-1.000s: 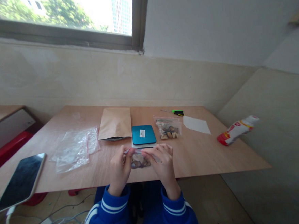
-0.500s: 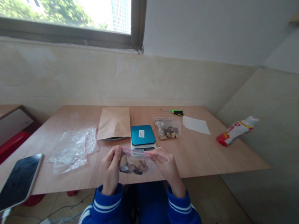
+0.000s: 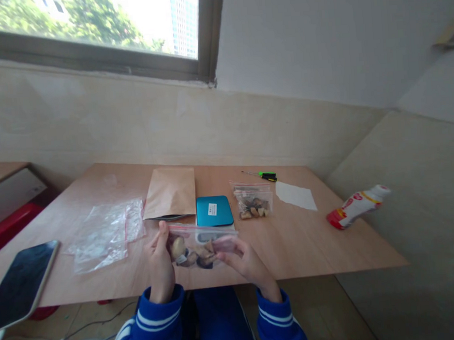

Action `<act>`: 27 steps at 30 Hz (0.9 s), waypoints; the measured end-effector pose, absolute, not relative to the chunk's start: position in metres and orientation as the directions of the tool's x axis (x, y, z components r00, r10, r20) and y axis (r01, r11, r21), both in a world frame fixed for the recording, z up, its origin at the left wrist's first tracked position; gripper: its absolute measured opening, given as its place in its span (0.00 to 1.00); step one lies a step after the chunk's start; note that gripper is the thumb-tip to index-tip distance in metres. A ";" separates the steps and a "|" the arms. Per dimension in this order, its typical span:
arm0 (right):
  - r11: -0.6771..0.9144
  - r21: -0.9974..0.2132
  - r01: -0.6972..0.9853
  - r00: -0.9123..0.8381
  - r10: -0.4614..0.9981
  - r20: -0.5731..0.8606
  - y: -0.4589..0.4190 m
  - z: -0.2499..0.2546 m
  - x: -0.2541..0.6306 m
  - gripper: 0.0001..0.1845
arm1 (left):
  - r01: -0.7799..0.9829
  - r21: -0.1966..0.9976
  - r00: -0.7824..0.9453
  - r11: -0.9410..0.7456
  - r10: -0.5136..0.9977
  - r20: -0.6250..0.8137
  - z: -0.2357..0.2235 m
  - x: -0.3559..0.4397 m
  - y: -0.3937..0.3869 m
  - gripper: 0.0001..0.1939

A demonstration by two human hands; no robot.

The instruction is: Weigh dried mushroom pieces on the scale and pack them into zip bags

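Note:
Both my hands hold up a clear zip bag (image 3: 195, 242) with a red seal strip, filled with brown and dark chunks, just over the near edge of the wooden table (image 3: 294, 238). My left hand (image 3: 159, 263) pinches the bag's upper left corner. My right hand (image 3: 243, 259) grips its right side from below. Behind the bag sits a small scale with a teal top (image 3: 213, 211). A second filled zip bag (image 3: 252, 202) lies to the right of the scale.
A brown paper pouch (image 3: 170, 193) lies left of the scale, and empty clear bags (image 3: 105, 233) lie further left. A green-handled screwdriver (image 3: 266, 175), a white paper sheet (image 3: 295, 196) and a red-and-white bottle (image 3: 356, 206) are at the right. A phone (image 3: 19, 285) sits at the near left.
The bag has been lifted off the table edge and raised upright between my hands; my hands moved apart along its top and toward my body.

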State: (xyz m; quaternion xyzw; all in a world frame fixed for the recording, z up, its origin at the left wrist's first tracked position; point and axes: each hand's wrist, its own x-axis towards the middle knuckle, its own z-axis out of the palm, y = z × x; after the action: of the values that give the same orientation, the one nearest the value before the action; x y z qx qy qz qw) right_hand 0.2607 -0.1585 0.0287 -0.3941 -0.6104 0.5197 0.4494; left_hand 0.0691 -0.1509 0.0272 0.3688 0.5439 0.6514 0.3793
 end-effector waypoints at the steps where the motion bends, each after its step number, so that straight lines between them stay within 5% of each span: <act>1: 0.149 -0.988 0.033 -0.237 0.962 0.137 -0.157 0.027 0.262 0.16 | -0.094 0.991 -0.408 -0.093 0.912 0.047 0.027 0.071 -0.150 0.24; 4: 0.111 -0.993 0.038 -0.001 0.994 0.111 -0.148 0.022 0.278 0.18 | -0.027 0.998 -0.291 -0.055 0.956 0.044 0.026 0.072 -0.143 0.28; 7: 0.048 -0.999 0.002 0.259 0.965 0.047 -0.130 0.015 0.316 0.25 | 0.198 0.971 -0.274 -0.137 0.943 0.189 0.014 0.058 -0.129 0.26; 12: -0.021 -0.991 0.129 0.428 0.903 0.036 -0.087 -0.002 0.393 0.34 | 0.609 0.745 -0.159 -0.272 0.879 0.450 -0.019 0.005 -0.091 0.20; 18: -0.130 -0.890 0.436 0.546 0.824 0.148 -0.060 -0.016 0.419 0.33 | 0.718 0.636 0.077 -0.283 0.940 0.332 -0.033 -0.033 -0.050 0.24; 22: -0.249 -0.695 0.675 0.602 0.730 0.323 -0.066 -0.019 0.406 0.34 | 0.746 0.610 0.101 -0.267 0.951 0.292 -0.022 -0.038 -0.042 0.17; 24: -0.204 -0.662 0.721 0.580 0.701 0.415 -0.072 -0.015 0.396 0.31 | 0.758 0.598 0.099 -0.261 0.952 0.291 -0.012 -0.039 -0.042 0.13; 27: 0.116 -0.753 0.647 0.401 0.789 0.465 -0.082 0.004 0.373 0.20 | 0.784 0.571 0.075 -0.242 0.951 0.300 0.008 -0.040 -0.041 0.12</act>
State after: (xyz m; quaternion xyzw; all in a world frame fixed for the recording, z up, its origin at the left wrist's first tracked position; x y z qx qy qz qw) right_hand 0.3731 -0.0818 0.0041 -0.6613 -0.5430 0.0692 0.5128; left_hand -0.0398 -0.0414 0.0078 0.7213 0.6015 0.3173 0.1314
